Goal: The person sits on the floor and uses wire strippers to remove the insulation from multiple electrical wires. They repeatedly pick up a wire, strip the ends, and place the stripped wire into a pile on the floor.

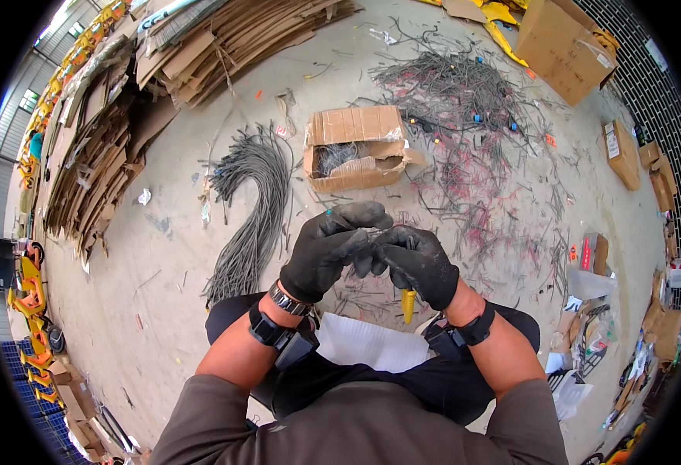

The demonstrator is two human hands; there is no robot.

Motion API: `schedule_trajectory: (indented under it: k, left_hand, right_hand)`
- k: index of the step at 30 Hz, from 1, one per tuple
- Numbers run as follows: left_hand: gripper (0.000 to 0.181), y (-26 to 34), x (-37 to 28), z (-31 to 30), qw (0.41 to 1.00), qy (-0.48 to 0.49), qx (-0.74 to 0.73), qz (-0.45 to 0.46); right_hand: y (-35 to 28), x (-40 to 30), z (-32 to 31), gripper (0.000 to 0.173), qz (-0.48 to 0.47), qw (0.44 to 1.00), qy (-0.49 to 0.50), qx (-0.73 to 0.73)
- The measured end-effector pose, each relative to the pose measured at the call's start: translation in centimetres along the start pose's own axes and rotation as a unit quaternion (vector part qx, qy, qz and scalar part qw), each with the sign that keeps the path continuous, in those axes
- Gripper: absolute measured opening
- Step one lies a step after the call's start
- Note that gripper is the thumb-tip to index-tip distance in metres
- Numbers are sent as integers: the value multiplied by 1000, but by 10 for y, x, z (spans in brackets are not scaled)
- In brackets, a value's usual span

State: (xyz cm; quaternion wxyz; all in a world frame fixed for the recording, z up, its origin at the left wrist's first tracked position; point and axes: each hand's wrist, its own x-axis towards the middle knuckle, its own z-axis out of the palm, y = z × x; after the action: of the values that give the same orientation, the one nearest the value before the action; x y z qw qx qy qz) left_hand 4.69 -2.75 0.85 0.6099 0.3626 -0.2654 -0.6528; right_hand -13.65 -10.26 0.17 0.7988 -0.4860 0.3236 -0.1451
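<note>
My left hand [331, 247] wears a black work glove and is raised in front of my lap. Its fingers meet those of my right hand [419, 261], gloved the same way. A yellow tool handle [408, 307] sticks out below the right palm, inside that hand's closed grip; the tool's working end is hidden. Whatever lies between the fingertips is too covered to make out. To the left, a long bundle of grey cables [253, 215] curves across the concrete floor. Beyond my hands sits an opened cardboard box [355, 125] with a grey, wiry tangle inside.
A wide heap of cut grey cable pieces [456, 87], with red bits, spreads over the floor at right. Stacks of flattened cardboard [235, 46] stand at the upper left. A large carton [567, 52] is at the upper right. White sheeting [369, 343] lies between my legs.
</note>
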Motion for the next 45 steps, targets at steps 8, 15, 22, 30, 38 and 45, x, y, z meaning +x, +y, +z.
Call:
schedule_trajectory:
  k: [8, 15, 22, 30, 38, 45]
  left_hand:
    - [37, 8, 3, -7, 999, 44, 22, 1]
    - [39, -2, 8, -14, 987, 113, 96, -58]
    - [44, 2, 9, -2, 995, 80, 60, -5]
    - [37, 10, 3, 1, 985, 74, 150, -38]
    - [32, 13, 7, 13, 967, 113, 223, -47]
    - [29, 12, 2, 2, 969, 137, 206, 0]
  right_hand:
    - [-19, 5, -44, 41, -103, 995, 2, -7]
    - [-14, -2, -109, 55, -119, 983, 106, 93]
    - [-41, -11, -64, 66, -113, 991, 63, 45]
    - [-47, -14, -31, 56, -97, 994, -4, 40]
    - [-45, -12, -58, 55, -51, 998, -45, -8]
    - [-11, -3, -44, 43, 22, 999, -43, -18]
